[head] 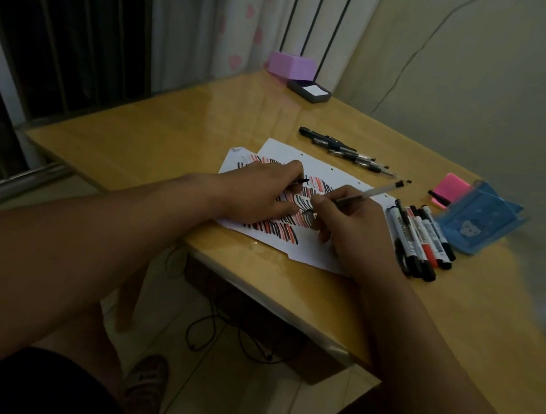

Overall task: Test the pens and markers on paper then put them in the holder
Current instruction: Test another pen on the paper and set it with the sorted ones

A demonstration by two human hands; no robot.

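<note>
Paper [310, 253] lies on the table [171, 134]. Right hand [352, 228] grips a clear pen [366, 193], tip on the paper. Left hand [259, 193] rests on the paper, pinching a black cap [302, 180]. Markers [421, 239] lie between paper and blue holder [477, 220].

2 overlapping white sheets [284, 152] striped black and red; clear pen [366, 193] tip-down on them, black cap [302, 180] nearby. Markers [421, 239] lie beside blue holder [477, 220]; pens [346, 148] behind.
</note>
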